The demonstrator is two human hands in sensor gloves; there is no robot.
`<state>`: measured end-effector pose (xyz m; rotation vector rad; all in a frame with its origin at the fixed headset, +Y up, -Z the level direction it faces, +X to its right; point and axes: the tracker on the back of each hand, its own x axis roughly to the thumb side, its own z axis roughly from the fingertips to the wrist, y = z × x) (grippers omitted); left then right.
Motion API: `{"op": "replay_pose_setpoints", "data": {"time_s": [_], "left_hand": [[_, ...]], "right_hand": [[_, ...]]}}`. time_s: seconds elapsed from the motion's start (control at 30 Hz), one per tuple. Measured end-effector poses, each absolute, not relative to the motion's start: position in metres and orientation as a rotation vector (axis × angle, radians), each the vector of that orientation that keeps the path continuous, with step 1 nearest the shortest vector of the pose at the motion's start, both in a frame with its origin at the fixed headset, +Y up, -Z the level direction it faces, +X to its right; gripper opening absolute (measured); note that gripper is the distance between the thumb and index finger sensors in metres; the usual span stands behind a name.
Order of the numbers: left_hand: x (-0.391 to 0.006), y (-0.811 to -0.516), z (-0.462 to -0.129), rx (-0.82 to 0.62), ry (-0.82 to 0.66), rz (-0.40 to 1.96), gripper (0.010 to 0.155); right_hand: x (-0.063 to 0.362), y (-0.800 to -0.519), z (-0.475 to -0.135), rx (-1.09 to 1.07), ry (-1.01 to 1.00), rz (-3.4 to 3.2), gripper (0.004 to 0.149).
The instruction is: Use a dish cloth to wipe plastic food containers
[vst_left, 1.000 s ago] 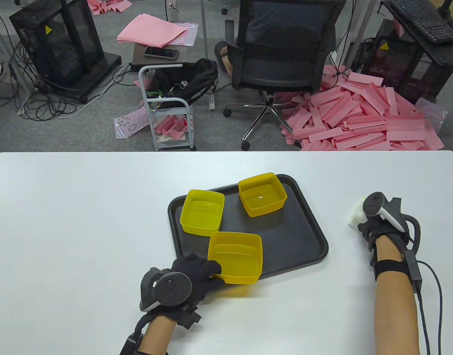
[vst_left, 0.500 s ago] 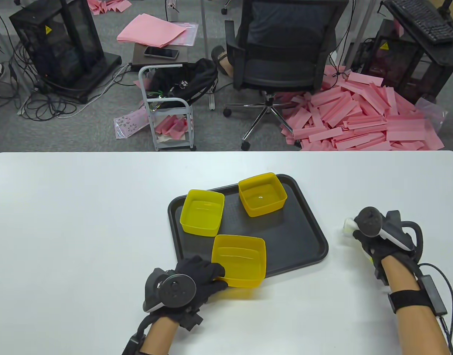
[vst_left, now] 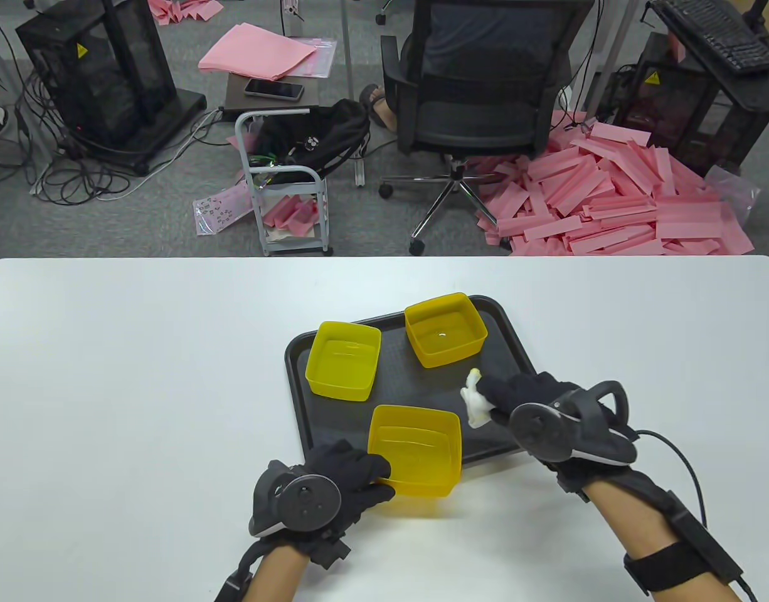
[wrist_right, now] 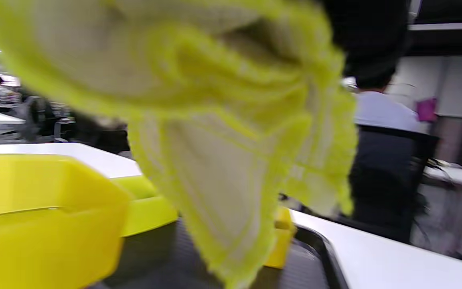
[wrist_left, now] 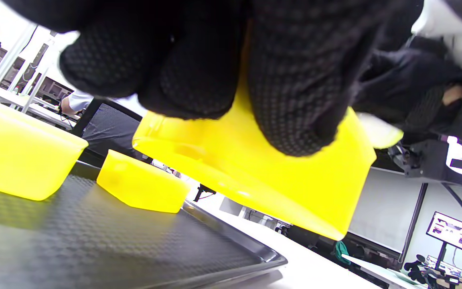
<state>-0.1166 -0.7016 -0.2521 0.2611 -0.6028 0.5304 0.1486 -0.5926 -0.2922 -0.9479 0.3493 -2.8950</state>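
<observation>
On the table: a dark tray [vst_left: 535, 401] holds three yellow tubs, with both gloved hands at its near edge.
Near tub [vst_left: 416, 448]: lifted and tilted off the tray's near edge, as the left wrist view shows; its open side faces up in the table view.
Left hand [vst_left: 340, 480]: grips the near tub's left wall, fingers clamped over the rim with the thumb on the outside.
Right hand [vst_left: 529, 401]: over the tray's right part, fingers closed around the cloth.
Cloth [vst_left: 475, 404]: a bunched white rag with yellow-green edging, sticking out past the fingertips, just beside the near tub's right rim and not touching it as far as I can tell; in the right wrist view it hangs loose and blurred.
Other tubs: the left tub [vst_left: 344, 359] and the far tub [vst_left: 445, 329] sit flat on the tray, untouched.
Step in hand: by my reading, bringing the cloth to the held tub; wiping itself has not begun.
Next move calls for: the cloth pressed down inside the near tub and swept over its floor and walls, while the left hand holds firm so the light tub does not twist or slip.
</observation>
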Motion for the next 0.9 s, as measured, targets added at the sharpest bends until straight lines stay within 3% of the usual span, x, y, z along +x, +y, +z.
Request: {"op": "replay_pose_setpoints", "data": {"time_s": [0.2,0.33,0.43,0.6,0.7,0.9], "left_hand": [[-0.116,-0.698,-0.248,0.289,-0.617,0.541,0.043],[-0.116,-0.696,-0.244,0.346,-0.633,0.557,0.043],[-0.114,-0.696,-0.242,0.386,-0.628,0.52,0.043],[-0.114,-0.701,-0.245,0.386,-0.6,0.521,0.042],[-0.116,-0.7,-0.246,0.396,-0.589,0.551,0.042],[-0.112,-0.7,-0.243,0.405,-0.61,0.532,0.042]], "right_hand": [[0.091,-0.61,-0.28,-1.032,0.349,-2.549,0.054],[0.066,-0.631,-0.275,-1.095,0.364,-2.257,0.053],[0.054,-0.642,-0.271,-1.059,0.269,-2.137,0.048],[0.052,-0.638,-0.285,-0.806,-0.33,-2.327,0.046],[0.056,-0.63,-0.292,-0.755,-0.422,-2.377,0.05],[0.058,-0.631,-0.29,-0.91,-0.168,-2.325,0.05]]}}
